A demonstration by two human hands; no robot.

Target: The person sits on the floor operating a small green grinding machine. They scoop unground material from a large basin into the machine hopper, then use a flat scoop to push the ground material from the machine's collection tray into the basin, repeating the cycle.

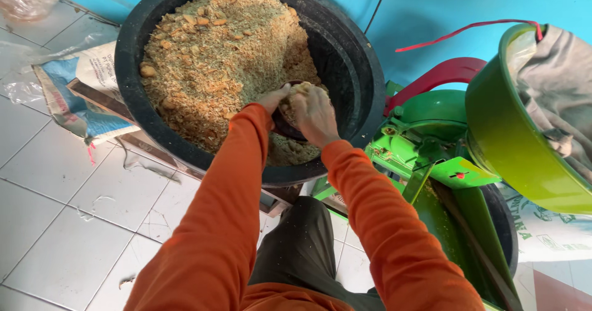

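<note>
Head view: a round black plastic tub (345,58) at 12 o'clock holds coarse, crumbly tan meal (216,58). At its 5 o'clock side, the right hand (316,113) and left hand (271,98) clasp a small dark bowl (283,128) heaped with meal. A glossy green machine (444,163) stands at 3 o'clock.

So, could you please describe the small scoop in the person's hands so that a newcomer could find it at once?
Start at the big black tub heaped with tan crumbly mash. At its near right side, the left hand and right hand meet. Between them sits a small dark bowl, the only vessel inside the tub, itself filled with mash.
</note>
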